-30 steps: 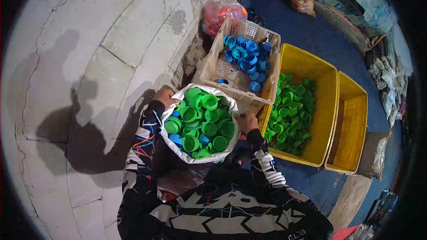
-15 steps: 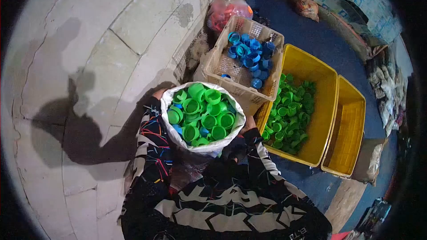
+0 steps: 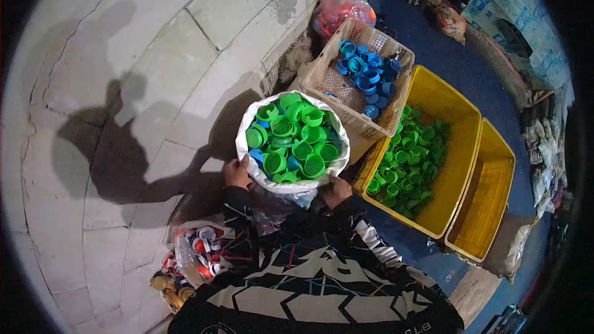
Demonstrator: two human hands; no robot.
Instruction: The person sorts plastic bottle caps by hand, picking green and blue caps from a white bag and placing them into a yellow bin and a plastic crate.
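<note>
A white sack (image 3: 247,125) with a rolled rim stands before me, filled with green plastic caps (image 3: 282,126) and a few blue ones among them. My left hand (image 3: 237,173) is closed on the near left side of the rim. At the near right side, my right hand (image 3: 336,192) grips the sack just under its rim. Part of the fingers of both hands is hidden by the sack fabric. Just beyond the sack is a beige crate (image 3: 326,76) holding blue caps (image 3: 368,75).
Right of the sack stands a yellow bin (image 3: 458,142) with green caps inside, beside a second yellow bin (image 3: 489,192). A bag of red items (image 3: 344,17) lies behind the crate. Mixed colored caps (image 3: 201,247) lie at lower left, by the pale wall (image 3: 154,80).
Both hands have shifted from the sides of the rim toward its near edge. The view has swung, so mixed caps at lower left now show.
</note>
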